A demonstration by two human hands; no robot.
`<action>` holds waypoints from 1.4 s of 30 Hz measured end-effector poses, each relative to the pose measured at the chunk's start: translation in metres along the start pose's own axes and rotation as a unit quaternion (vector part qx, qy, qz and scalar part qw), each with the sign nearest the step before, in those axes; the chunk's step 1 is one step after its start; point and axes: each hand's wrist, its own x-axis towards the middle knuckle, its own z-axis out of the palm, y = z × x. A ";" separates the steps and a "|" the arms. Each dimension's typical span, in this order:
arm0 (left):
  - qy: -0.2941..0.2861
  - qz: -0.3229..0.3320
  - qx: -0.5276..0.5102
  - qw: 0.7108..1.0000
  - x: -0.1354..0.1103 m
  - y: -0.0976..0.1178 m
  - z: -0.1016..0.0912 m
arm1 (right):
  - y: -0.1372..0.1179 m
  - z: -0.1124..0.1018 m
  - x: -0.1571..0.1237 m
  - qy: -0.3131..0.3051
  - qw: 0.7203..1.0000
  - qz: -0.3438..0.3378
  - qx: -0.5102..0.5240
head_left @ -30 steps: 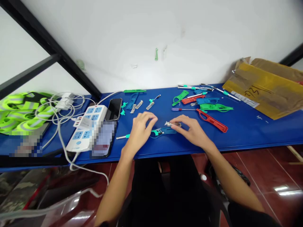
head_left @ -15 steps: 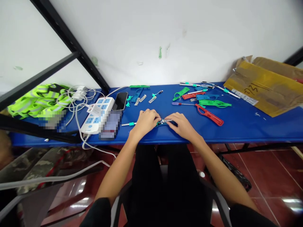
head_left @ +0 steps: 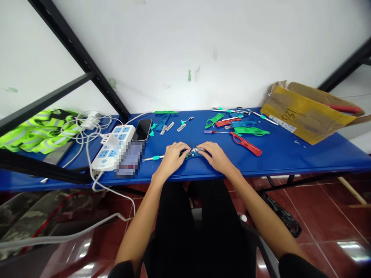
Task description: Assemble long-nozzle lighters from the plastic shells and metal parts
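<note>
In front of me at the table's near edge lies a partly assembled stick lighter. Its blue handle shell (head_left: 197,154) shows between my hands, and its metal tube (head_left: 150,158) with a teal piece sticks out to the left. My left hand (head_left: 173,157) is closed round the tube end of the shell, thumb and fingers pinching small parts there. My right hand (head_left: 217,156) is closed on the other end, fingertips on a clear fuel tank (head_left: 198,149) lying at the shell. The fingers partly hide the parts inside.
Behind my hands lie clear fuel tanks (head_left: 170,126), teal pieces (head_left: 152,127) and a blue shell (head_left: 163,121). Red shells (head_left: 247,144), green shells (head_left: 252,131) and a screwdriver (head_left: 213,132) lie right, near a cardboard box (head_left: 307,114). Left are phones (head_left: 142,129) and a power strip (head_left: 116,143).
The view has shifted slightly, so the table's things sit further left in it. Both hands stay at the lighter, with only small finger movements.
</note>
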 end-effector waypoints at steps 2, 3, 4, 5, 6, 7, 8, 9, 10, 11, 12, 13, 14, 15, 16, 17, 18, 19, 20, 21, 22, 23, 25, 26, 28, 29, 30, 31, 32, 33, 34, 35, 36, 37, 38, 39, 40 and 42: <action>0.015 0.005 -0.021 1.000 -0.004 -0.002 0.004 | -0.001 0.000 0.000 0.001 1.000 -0.001 0.002; 0.024 0.008 -0.029 0.999 -0.005 -0.003 0.006 | -0.001 0.000 0.000 0.000 1.000 -0.002 0.003; 0.034 0.012 -0.035 0.999 -0.006 -0.004 0.008 | -0.002 0.000 0.001 0.000 1.000 -0.001 0.003; 0.040 0.016 -0.041 0.998 -0.007 -0.004 0.009 | -0.002 -0.001 0.001 0.000 1.000 0.001 0.003; 0.044 0.020 -0.044 0.998 -0.007 -0.005 0.010 | -0.002 -0.001 0.001 0.000 1.000 0.002 0.001; 0.044 0.022 -0.047 0.998 -0.007 -0.005 0.010 | -0.003 -0.001 0.001 -0.001 1.000 0.004 -0.001; 0.044 0.024 -0.049 0.998 -0.007 -0.005 0.010 | -0.003 -0.001 0.001 -0.002 1.000 0.004 -0.003; 0.043 0.024 -0.052 0.997 -0.007 -0.006 0.011 | -0.003 -0.001 0.001 -0.003 1.000 0.003 -0.004; 0.042 0.024 -0.055 0.997 -0.007 -0.006 0.011 | -0.003 -0.001 0.001 -0.003 1.000 0.002 -0.005; 0.043 0.024 -0.057 0.997 -0.007 -0.006 0.011 | -0.003 -0.001 0.001 -0.005 1.000 0.002 -0.004; 0.044 0.024 -0.058 0.997 -0.007 -0.006 0.011 | -0.003 -0.002 0.001 -0.007 1.000 0.001 -0.002; 0.045 0.024 -0.059 0.997 -0.007 -0.007 0.011 | -0.003 -0.002 0.001 -0.009 1.000 0.002 0.000; 0.046 0.025 -0.059 0.997 -0.007 -0.007 0.011 | -0.003 -0.002 0.001 -0.010 1.000 0.004 0.000; 0.046 0.026 -0.059 0.997 -0.006 -0.007 0.011 | -0.003 -0.003 0.001 -0.013 1.000 0.005 0.000; 0.046 0.026 -0.058 0.997 -0.006 -0.007 0.011 | -0.004 -0.003 0.001 -0.014 1.000 0.005 -0.001; 0.046 0.026 -0.059 0.997 -0.006 -0.008 0.012 | -0.004 -0.004 0.001 -0.016 1.000 0.004 -0.003; 0.046 0.028 -0.061 0.997 -0.006 -0.008 0.012 | -0.004 -0.004 0.001 -0.017 1.000 0.003 -0.004; 0.046 0.029 -0.062 0.997 -0.006 -0.009 0.012 | -0.004 -0.004 0.002 -0.018 1.000 0.001 -0.005; 0.047 0.030 -0.063 0.996 -0.006 -0.009 0.013 | -0.005 -0.004 0.002 -0.018 1.000 0.000 -0.005; 0.048 0.031 -0.062 0.996 -0.006 -0.008 0.013 | -0.005 -0.004 0.002 -0.019 1.000 0.000 -0.004; 0.048 0.030 -0.061 0.997 -0.006 -0.008 0.012 | -0.005 -0.004 0.002 -0.018 1.000 0.000 -0.005; 0.048 0.029 -0.057 0.997 -0.006 -0.007 0.012 | -0.004 -0.004 0.002 -0.016 1.000 0.000 -0.007; 0.044 0.025 -0.050 0.997 -0.007 -0.005 0.011 | -0.004 -0.003 0.002 -0.014 1.000 -0.003 -0.012; 0.041 0.023 -0.046 0.998 -0.007 -0.004 0.010 | -0.004 -0.003 0.002 -0.014 1.000 -0.005 -0.016; 0.038 0.019 -0.038 0.998 -0.007 -0.002 0.009 | -0.004 -0.003 0.002 -0.018 1.000 -0.009 -0.022; 0.038 0.018 -0.035 0.999 -0.007 -0.002 0.008 | -0.004 -0.003 0.003 -0.022 0.999 -0.010 -0.024; 0.039 0.016 -0.033 0.999 -0.007 -0.001 0.008 | -0.004 -0.003 0.003 -0.025 0.999 -0.009 -0.027; 0.041 0.015 -0.031 0.999 -0.007 -0.001 0.008 | -0.004 -0.003 0.003 -0.028 0.999 -0.008 -0.031; 0.042 0.013 -0.031 0.999 -0.006 -0.001 0.009 | -0.004 -0.003 0.004 -0.029 0.999 -0.008 -0.035; 0.042 0.010 -0.031 0.999 -0.006 -0.001 0.009 | -0.004 -0.002 0.004 -0.028 0.999 -0.008 -0.040; 0.043 0.007 -0.033 0.999 -0.006 -0.001 0.010 | -0.004 -0.002 0.004 -0.026 0.999 -0.010 -0.045; 0.044 0.004 -0.036 0.998 -0.006 -0.001 0.010 | -0.004 -0.001 0.004 -0.023 0.998 -0.014 -0.050; 0.047 0.003 -0.041 0.998 -0.006 -0.001 0.011 | -0.004 -0.001 0.004 -0.019 0.998 -0.020 -0.055; 0.050 0.003 -0.046 0.998 -0.005 -0.002 0.011 | -0.003 0.000 0.004 -0.015 0.998 -0.027 -0.061; 0.054 0.005 -0.052 0.997 -0.005 -0.002 0.012 | -0.003 0.000 0.004 -0.010 0.997 -0.035 -0.068; 0.059 0.006 -0.056 0.997 -0.005 -0.002 0.012 | -0.002 0.001 0.004 -0.007 0.996 -0.042 -0.074; 0.063 0.006 -0.059 0.996 -0.005 -0.003 0.012 | -0.002 0.002 0.004 -0.004 0.995 -0.049 -0.081; 0.067 0.007 -0.063 0.996 -0.005 -0.004 0.013 | -0.001 0.003 0.004 -0.004 0.994 -0.055 -0.094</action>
